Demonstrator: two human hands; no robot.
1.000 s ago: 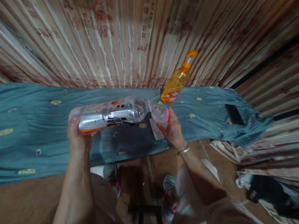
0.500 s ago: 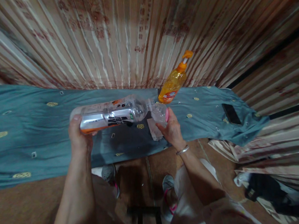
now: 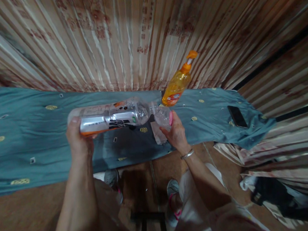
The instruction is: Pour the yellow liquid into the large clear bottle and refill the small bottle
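My left hand [image 3: 77, 141] grips the base end of a large clear plastic bottle [image 3: 110, 116] with a silver and orange label, held on its side above the teal cloth [image 3: 36, 141]. Its neck points right into a small clear cup with a pink rim [image 3: 164, 117], which my right hand [image 3: 175, 135] holds from below. A folded white cloth [image 3: 157, 134] lies on the teal cloth just under the cup. An orange pump bottle [image 3: 176, 84] stands behind the cup, near the curtain.
A black phone [image 3: 236, 116] lies on the right end of the teal cloth. A striped patterned curtain [image 3: 124, 34] hangs close behind. Below are a brown floor [image 3: 22, 219], my feet in shoes, and a dark bag [image 3: 276, 198] at lower right.
The bottle and the cup have stayed together; the view shifted slightly, and both hands sit a little higher and further left in the picture.
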